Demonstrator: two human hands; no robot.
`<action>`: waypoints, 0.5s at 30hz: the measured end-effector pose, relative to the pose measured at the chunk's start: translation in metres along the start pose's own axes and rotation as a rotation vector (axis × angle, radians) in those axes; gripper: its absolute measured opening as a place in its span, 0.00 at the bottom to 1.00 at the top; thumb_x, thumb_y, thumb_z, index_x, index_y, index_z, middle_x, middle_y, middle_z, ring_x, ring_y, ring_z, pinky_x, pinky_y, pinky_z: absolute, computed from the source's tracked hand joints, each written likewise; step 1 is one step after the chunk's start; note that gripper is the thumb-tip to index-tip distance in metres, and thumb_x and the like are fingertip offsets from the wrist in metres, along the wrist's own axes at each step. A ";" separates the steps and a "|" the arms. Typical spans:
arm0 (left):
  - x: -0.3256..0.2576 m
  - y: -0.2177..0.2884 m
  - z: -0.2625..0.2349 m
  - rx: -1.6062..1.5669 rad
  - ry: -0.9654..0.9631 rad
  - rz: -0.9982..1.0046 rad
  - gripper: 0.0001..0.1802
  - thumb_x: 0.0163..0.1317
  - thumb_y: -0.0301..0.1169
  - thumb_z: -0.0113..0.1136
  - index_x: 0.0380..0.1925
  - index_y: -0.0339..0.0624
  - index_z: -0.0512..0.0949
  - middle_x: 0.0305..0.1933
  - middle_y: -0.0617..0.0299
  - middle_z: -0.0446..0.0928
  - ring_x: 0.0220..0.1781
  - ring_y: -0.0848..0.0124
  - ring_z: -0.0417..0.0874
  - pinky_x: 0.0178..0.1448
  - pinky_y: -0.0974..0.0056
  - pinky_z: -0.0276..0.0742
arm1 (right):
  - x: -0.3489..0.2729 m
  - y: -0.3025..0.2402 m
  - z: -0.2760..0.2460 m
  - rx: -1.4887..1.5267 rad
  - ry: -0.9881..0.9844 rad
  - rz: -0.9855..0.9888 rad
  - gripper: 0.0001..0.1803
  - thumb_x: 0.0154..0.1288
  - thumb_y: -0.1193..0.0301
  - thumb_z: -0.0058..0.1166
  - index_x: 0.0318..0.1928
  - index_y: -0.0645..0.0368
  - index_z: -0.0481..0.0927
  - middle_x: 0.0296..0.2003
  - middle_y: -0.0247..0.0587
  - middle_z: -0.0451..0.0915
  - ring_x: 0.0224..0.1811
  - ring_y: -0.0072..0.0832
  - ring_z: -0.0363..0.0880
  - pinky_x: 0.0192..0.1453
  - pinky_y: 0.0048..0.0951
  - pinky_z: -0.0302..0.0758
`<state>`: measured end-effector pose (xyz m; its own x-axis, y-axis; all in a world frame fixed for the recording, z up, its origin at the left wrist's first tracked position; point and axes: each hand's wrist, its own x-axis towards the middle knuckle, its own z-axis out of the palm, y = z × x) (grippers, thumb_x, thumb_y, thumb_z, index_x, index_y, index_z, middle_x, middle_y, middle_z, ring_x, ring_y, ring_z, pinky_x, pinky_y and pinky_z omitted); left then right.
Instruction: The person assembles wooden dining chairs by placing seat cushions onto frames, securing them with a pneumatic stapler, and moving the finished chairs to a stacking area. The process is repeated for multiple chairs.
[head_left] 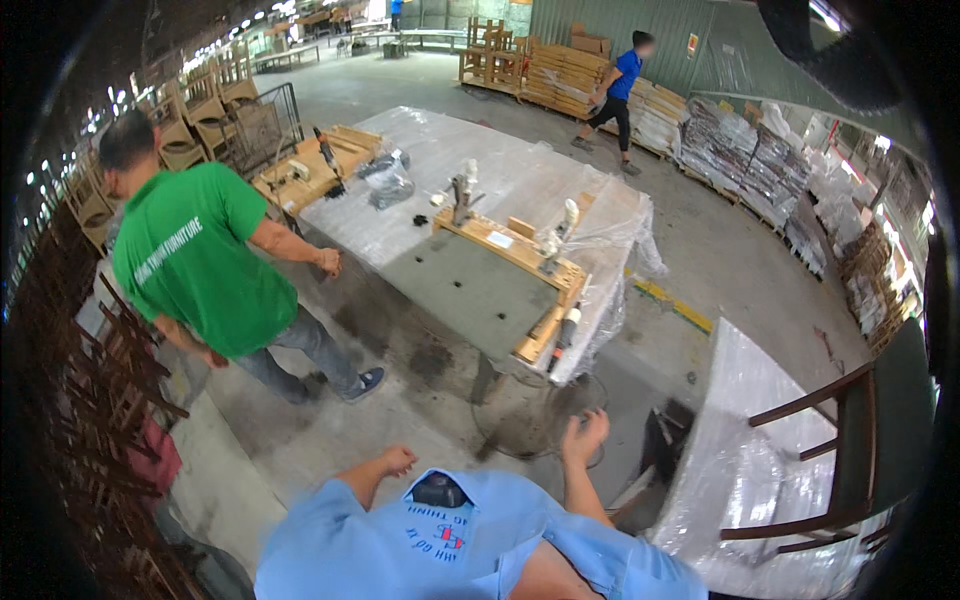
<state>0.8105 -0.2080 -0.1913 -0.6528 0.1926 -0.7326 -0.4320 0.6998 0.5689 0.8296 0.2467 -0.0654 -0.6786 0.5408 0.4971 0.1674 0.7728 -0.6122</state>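
Observation:
My left hand [398,460] hangs in front of my blue shirt, its fingers curled in with nothing seen in them. Farther right, my right hand [585,437] is raised with fingers apart and empty, just short of the work table's near corner. That table [400,135] is wrapped in clear plastic. On it lies a wooden jig [490,236] with toggle clamps, along a flat grey-green panel [470,285] dotted with small black pieces. A slim power screwdriver [566,332] rests at the jig's right end, nearest my right hand. Neither hand touches any of these.
A co-worker in green [205,255] stands at the left of the table. Another person in blue [622,85] walks at the back. A dark upholstered chair [850,440] lies on a plastic-covered surface [740,450] at right. Stacked chair frames [90,400] line the left side.

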 end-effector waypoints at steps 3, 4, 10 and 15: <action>-0.020 -0.050 -0.036 -0.271 0.042 -0.011 0.14 0.70 0.42 0.60 0.45 0.44 0.82 0.37 0.56 0.85 0.33 0.66 0.86 0.33 0.59 0.83 | -0.005 -0.097 0.067 0.164 -0.182 -0.065 0.23 0.64 0.70 0.60 0.56 0.67 0.72 0.66 0.62 0.66 0.71 0.56 0.61 0.73 0.53 0.61; -0.019 -0.071 -0.058 -0.400 0.071 0.041 0.14 0.71 0.41 0.60 0.46 0.44 0.81 0.38 0.56 0.85 0.34 0.66 0.86 0.34 0.59 0.83 | 0.000 -0.119 0.092 0.186 -0.176 -0.078 0.23 0.65 0.70 0.59 0.57 0.67 0.71 0.66 0.61 0.65 0.71 0.56 0.60 0.73 0.54 0.60; -0.014 -0.037 -0.130 -0.841 0.195 -0.024 0.18 0.74 0.41 0.57 0.54 0.40 0.74 0.42 0.55 0.84 0.39 0.65 0.86 0.40 0.57 0.85 | 0.037 -0.166 0.181 0.126 -0.104 -0.051 0.21 0.69 0.68 0.57 0.56 0.67 0.71 0.65 0.60 0.66 0.70 0.59 0.61 0.72 0.53 0.62; 0.049 0.037 -0.206 -0.959 0.265 0.092 0.17 0.75 0.42 0.56 0.52 0.41 0.73 0.42 0.56 0.82 0.41 0.65 0.85 0.42 0.59 0.84 | 0.061 -0.202 0.214 0.019 -0.040 0.067 0.14 0.68 0.67 0.57 0.47 0.65 0.73 0.59 0.58 0.69 0.63 0.57 0.64 0.66 0.53 0.65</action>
<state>0.6344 -0.3141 -0.1290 -0.7762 -0.0231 -0.6300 -0.6162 -0.1839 0.7659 0.6014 0.0528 -0.0433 -0.6943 0.5772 0.4299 0.2004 0.7288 -0.6548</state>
